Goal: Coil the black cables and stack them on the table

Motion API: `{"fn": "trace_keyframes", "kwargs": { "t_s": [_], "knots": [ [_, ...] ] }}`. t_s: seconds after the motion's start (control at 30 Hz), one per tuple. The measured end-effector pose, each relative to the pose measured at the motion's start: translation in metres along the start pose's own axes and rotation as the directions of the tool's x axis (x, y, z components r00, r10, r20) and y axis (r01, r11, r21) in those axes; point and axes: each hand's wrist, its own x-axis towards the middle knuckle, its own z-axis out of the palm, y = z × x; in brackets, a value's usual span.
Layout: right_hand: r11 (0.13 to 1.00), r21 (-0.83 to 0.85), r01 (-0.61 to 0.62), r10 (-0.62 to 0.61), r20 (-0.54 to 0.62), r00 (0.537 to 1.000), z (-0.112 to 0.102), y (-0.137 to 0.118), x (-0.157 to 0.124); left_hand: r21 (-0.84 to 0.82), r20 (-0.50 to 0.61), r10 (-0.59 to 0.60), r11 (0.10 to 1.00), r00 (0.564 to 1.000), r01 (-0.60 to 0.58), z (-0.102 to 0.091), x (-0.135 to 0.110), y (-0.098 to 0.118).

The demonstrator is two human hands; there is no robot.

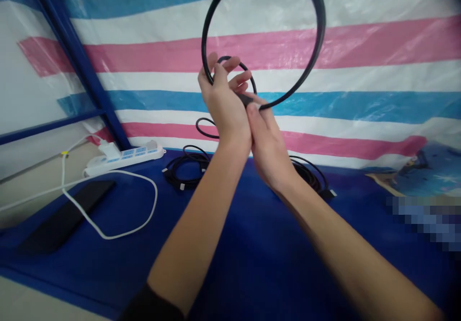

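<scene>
A black cable rises in a large loop above both my hands, in front of the striped sheet. My left hand has its fingers curled around one side of the loop. My right hand presses against the left palm and pinches the cable near its dark connector, with the thumb on top. A thinner part of the cable hangs behind my left wrist. The connector's end is hidden between the hands.
Coiled black cables lie on the blue table: one coil left of my arms, another behind my right forearm. A white power strip, white cord and flat black object are at left. A blue metal post stands behind.
</scene>
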Motion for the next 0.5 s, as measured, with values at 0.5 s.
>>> {"fn": "trace_keyframes", "kwargs": {
  "t_s": [0.5],
  "knots": [
    [0.927, 0.33, -0.176, 0.258, -0.222, 0.94, -0.038, -0.017, 0.042, -0.202, 0.313, -0.245, 0.927, 0.918, 0.316, -0.005, 0.014, -0.011]
  ]
}}
